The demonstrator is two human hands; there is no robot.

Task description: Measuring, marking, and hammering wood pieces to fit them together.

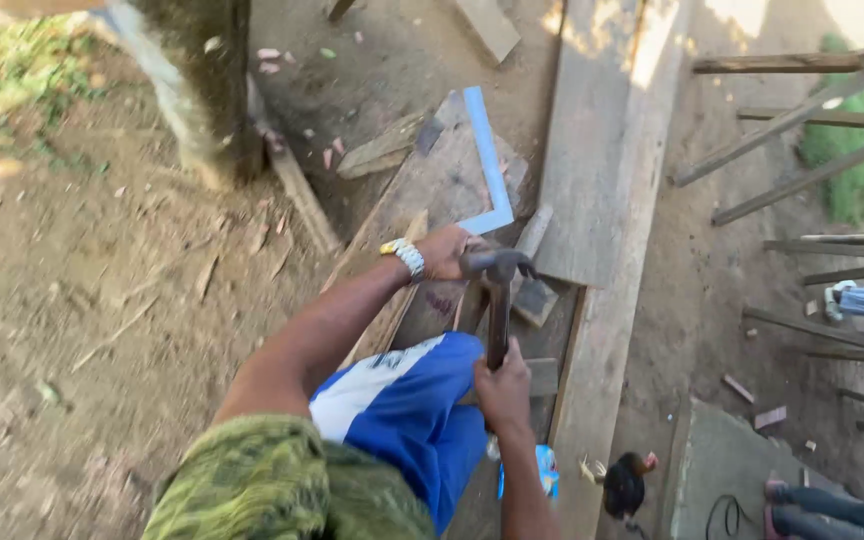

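Head view shows us at frame centre: our right hand [503, 388] has its grip closed around the handle of a claw hammer [496, 290], head raised. Our left hand [444, 252], wristwatch [405, 256] on, presses flat, holding nothing, on a plank [432, 195] beside a steel square [487, 160].

I count one dark steel claw hammer with a wooden handle [497, 290], one pale blue L-shaped metal square [487, 160] and one silver wristwatch [407, 256]. I see two bare hands: left [444, 252], right [503, 388].
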